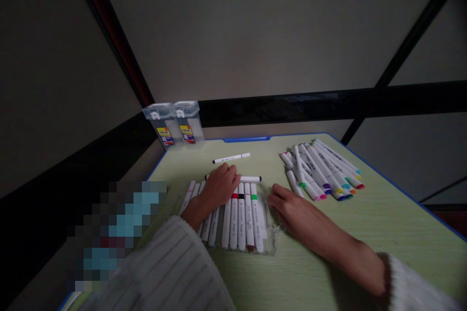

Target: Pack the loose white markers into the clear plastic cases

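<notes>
My left hand (218, 189) rests palm down on a row of white markers (241, 218) that lie side by side in a clear flat tray (272, 248) on the pale green table (328, 262); its fingers curl loosely over the markers' far ends, near a black-tipped marker (251, 179) lying crosswise. My right hand (295, 214) lies at the tray's right edge, fingers bent and together, touching the tray's side. What it holds, if anything, does not show. A single white marker (231, 158) lies loose farther back.
A heap of several white markers with coloured caps (323, 170) lies at the back right. Two clear plastic boxes with labels (174, 124) stand at the table's back left corner. A dark metal frame (328, 102) runs behind the table. The table has a blue rim.
</notes>
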Motion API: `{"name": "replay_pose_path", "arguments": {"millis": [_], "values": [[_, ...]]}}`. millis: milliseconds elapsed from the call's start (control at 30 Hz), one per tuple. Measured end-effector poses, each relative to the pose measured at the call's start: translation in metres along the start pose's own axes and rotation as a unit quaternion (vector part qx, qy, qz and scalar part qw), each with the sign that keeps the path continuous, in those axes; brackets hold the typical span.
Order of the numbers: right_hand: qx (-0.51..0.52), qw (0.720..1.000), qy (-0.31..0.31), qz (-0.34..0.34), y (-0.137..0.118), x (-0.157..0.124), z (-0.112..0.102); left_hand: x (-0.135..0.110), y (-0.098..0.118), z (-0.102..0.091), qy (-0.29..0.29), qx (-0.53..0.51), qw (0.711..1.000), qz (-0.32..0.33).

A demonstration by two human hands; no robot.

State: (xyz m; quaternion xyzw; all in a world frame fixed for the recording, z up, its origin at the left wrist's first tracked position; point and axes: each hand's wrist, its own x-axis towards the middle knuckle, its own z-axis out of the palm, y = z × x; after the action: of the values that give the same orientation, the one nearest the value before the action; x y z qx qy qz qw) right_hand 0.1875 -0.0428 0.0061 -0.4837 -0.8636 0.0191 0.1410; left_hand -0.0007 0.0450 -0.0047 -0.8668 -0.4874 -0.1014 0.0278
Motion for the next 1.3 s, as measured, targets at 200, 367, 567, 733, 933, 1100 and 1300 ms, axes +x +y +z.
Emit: {"name": "replay_pose_path", "arguments": {"millis": [200,367,567,733,933,1100,1300], "values": [[0.013,1.000,-0.013,0.003,-0.001,0.000,-0.002,-0.001,0.002,-0.002,0.021,0.002,1.000,-0.013],[0.014,1.000,-0.008,0.000,0.001,0.000,0.001,-0.004,0.005,-0.002,0.037,0.010,0.999,0.021],[0.043,0.999,-0.019,0.000,0.004,-0.001,0.002,-0.006,0.008,-0.006,0.034,-0.007,0.997,0.062],[0.046,0.999,-0.012,-0.005,0.005,0.000,0.000,-0.009,0.013,-0.007,0.028,-0.051,0.993,0.103],[0.040,0.999,-0.012,-0.003,0.007,0.000,0.000,-0.013,0.018,-0.007,0.020,-0.095,0.987,0.131],[0.032,0.999,-0.010,-0.007,0.007,0.000,-0.001,-0.014,0.018,-0.010,0.037,-0.115,0.985,0.126],[0.042,0.999,-0.008,-0.002,0.009,0.001,-0.002,-0.016,0.005,-0.018,0.090,-0.104,0.986,0.089]]}}
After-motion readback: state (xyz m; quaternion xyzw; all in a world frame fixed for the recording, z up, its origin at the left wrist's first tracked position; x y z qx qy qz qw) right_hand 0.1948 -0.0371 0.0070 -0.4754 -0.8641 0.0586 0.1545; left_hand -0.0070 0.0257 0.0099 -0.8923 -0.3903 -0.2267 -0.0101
